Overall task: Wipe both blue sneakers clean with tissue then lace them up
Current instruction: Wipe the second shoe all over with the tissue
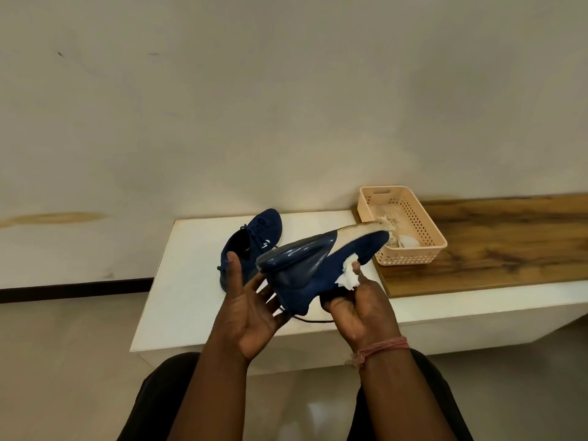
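Held sneaker (321,268) – blue, sole up, toe rim dirty | left hand (251,313) cradling heel, right hand (356,307) pinching tissue (348,276) against side | second sneaker (251,241) on table (178,281) – two total

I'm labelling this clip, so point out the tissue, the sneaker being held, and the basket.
tissue (348,276), head view, on the crumpled wad.
held sneaker (331,268), head view, on its blue fabric side.
basket (423,227), head view, on its perforated right wall.
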